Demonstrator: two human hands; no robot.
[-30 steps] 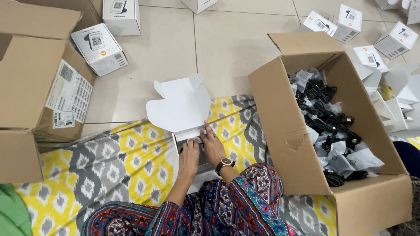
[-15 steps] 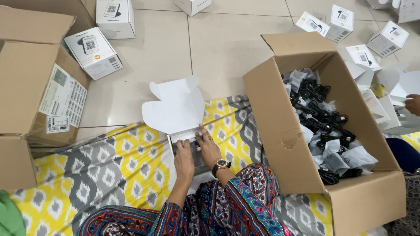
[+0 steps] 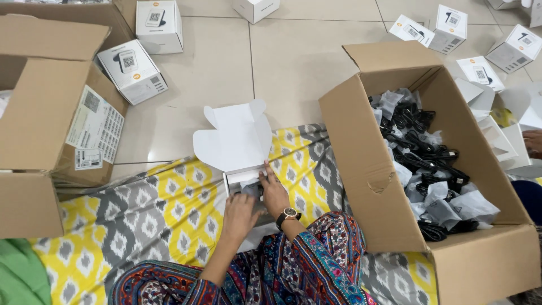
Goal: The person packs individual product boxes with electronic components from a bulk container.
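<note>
Both hands at a small white box on the patterned cloth
The left hand (image 3: 238,216) and the right hand (image 3: 275,192), wristwatch (image 3: 289,214) on it, press loosely curled fingers into the open white box (image 3: 240,148), flap up, just left of a large cardboard box (image 3: 370,169) of bagged black cables (image 3: 429,164)

I see bright, even light, soft shadows under my hands (image 3: 257,206), perhaps slight edge bending beyond them.
</note>
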